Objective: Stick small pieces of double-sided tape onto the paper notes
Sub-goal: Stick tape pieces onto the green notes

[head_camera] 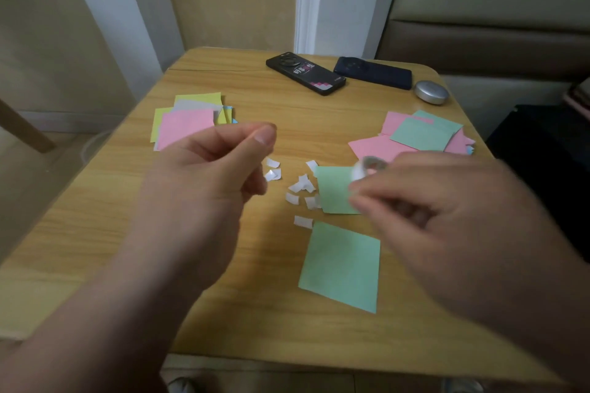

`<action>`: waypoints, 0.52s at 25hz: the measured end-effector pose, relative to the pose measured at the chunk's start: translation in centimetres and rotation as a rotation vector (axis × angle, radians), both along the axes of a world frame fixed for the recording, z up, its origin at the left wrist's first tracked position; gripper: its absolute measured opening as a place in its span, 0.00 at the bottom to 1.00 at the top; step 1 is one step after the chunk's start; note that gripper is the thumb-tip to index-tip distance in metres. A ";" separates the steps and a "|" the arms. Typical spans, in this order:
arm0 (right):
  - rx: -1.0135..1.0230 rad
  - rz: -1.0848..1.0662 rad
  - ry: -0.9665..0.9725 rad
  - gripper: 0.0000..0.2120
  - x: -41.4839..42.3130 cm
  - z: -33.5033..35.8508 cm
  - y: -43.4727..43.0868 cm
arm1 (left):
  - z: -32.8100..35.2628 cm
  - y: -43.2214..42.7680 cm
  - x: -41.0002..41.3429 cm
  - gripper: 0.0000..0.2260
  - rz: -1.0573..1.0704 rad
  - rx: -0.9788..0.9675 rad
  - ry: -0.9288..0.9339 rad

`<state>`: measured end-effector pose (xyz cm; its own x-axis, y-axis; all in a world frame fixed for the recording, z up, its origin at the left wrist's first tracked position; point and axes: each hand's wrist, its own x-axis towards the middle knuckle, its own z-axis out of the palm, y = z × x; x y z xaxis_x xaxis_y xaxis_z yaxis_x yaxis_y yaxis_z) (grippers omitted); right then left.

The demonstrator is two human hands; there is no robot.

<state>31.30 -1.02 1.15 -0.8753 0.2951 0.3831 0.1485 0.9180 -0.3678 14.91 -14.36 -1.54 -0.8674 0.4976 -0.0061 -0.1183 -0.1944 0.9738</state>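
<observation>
Nearest you, a thin green note point(341, 265) is lying flat on the wooden table point(95, 233); it is probably feather-light and floppy, so you are best pinning it by an edge. Your left hand point(204, 175) is pinching thumb to forefinger, but I cannot tell whether it is holding tape, while your blurred right hand point(447, 201) is gripping the small tape roll point(367, 169). Just beyond, curled white tape scraps point(301, 185) are lying loose and are likely clingy.

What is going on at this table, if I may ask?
A person is taping paper notes at a wooden table. The right hand holds a roll of tape over a green note, blurred. The left hand is raised with thumb and forefinger pinched together; whether tape is between them is unclear. White scraps lie between the hands, a second green note lies nearer, and a left pile and a right pile of notes flank them.
</observation>
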 end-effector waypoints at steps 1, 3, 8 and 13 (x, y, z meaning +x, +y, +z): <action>-0.025 -0.092 0.016 0.04 0.3 0.9 1.2 | -0.2 -0.6 -0.4 0.03 -0.038 -0.041 0.081; -0.038 -0.241 -0.033 0.09 0.8 1.7 2.5 | -0.5 -1.3 -0.7 0.04 -0.103 -0.102 0.136; -0.056 -0.357 -0.475 0.45 0.6 0.7 2.3 | -0.3 -1.7 0.1 0.06 -0.190 -0.123 0.042; 0.139 -0.288 -0.592 0.21 0.6 0.0 2.7 | -0.1 -0.9 2.1 0.05 -0.338 -0.034 -0.108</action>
